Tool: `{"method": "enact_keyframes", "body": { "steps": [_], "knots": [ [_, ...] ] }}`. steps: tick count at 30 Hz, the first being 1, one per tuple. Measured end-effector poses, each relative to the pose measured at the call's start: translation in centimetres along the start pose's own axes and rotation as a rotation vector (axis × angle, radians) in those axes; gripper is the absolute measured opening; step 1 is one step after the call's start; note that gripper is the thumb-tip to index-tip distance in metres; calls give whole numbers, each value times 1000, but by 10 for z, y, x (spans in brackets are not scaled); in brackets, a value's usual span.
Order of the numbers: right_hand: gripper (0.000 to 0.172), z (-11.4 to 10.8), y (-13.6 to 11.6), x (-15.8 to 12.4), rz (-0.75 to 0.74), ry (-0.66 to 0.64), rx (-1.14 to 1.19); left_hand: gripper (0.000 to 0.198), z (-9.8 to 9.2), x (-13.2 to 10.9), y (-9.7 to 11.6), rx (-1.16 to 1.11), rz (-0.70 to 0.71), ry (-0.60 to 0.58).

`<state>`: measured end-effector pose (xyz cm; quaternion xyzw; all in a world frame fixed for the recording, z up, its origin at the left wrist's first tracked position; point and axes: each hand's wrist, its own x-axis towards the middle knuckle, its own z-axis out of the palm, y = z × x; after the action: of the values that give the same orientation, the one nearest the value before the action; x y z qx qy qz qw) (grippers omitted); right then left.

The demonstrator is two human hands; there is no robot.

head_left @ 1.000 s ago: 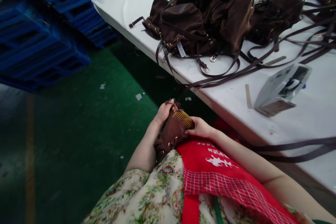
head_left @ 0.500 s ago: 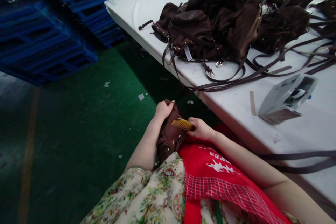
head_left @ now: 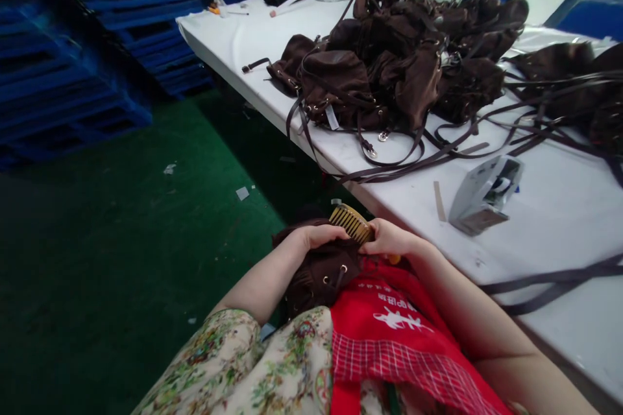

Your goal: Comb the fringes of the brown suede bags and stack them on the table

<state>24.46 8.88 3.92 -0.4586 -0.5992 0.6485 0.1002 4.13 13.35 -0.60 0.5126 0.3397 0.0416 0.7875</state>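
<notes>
A dark brown bag (head_left: 318, 275) with gold eyelets and a drawn cord rests against my front, over the red apron. My left hand (head_left: 325, 235) grips its upper part, thumb lying along the top. In my right hand (head_left: 387, 238) is a yellow comb (head_left: 351, 223), its teeth pointing down and left close to the bag and to my left fingertips. The comb's handle end pokes out under my right palm. Whether the teeth touch the bag, I cannot tell.
On the white table (head_left: 389, 201) lies a heap of brown bags (head_left: 403, 45) with long straps hanging over the edge. A tape dispenser (head_left: 479, 201) stands nearer, beside a thin brown strip (head_left: 439, 201). Blue pallets (head_left: 131, 19) are stacked at left; paper scraps (head_left: 242, 193) dot the green floor.
My left hand has moved down and right along the bag, turning it sideways. The comb has tilted and risen slightly beside my left fingers. The view has shifted, showing more of the background.
</notes>
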Motion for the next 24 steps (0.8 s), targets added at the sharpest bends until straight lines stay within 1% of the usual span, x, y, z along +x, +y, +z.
{"method": "enact_keyframes", "body": {
  "steps": [2, 4, 5, 8, 9, 11, 13, 15, 17, 18, 19, 20, 22, 24],
  "knots": [
    [20, -11, 2, -5, 11, 4, -62, 23, 8, -2, -3, 21, -56, -163],
    [18, -19, 5, -5, -15, -5, -126, 30, 17, -3, -2, 86, -91, -321],
    [17, -22, 6, -4, -25, -21, -147, 33, 21, -3, -2, 112, -95, -360],
    [16, -29, 10, 0, -16, -86, -162, 32, 31, -3, -1, 115, -74, -411],
    [18, -31, 11, 1, -6, -88, -162, 33, 33, -4, -2, 100, -65, -432],
    [26, -34, 12, 3, 13, -22, -156, 36, 35, -7, -5, 73, -48, -461],
    [35, -34, 12, 3, 27, 134, -151, 40, 35, -11, -10, 62, -22, -421],
    [39, -29, 11, 0, 30, 359, -200, 42, 32, -15, -15, 51, 21, -328],
    [39, -17, 9, -6, -7, 561, -300, 42, 29, -18, -20, 15, 58, -227],
    [39, -8, 8, -10, -42, 618, -362, 42, 27, -19, -22, -17, 73, -181],
    [39, 3, 7, -14, -79, 639, -429, 41, 25, -19, -23, -58, 86, -142],
    [39, 14, 6, -17, -109, 632, -501, 39, 23, -20, -24, -102, 97, -111],
    [35, 36, 7, -20, -127, 572, -655, 35, 22, -22, -22, -184, 103, -73],
    [32, 53, 10, -18, -95, 503, -800, 32, 25, -26, -18, -222, 80, -73]
  ]
}}
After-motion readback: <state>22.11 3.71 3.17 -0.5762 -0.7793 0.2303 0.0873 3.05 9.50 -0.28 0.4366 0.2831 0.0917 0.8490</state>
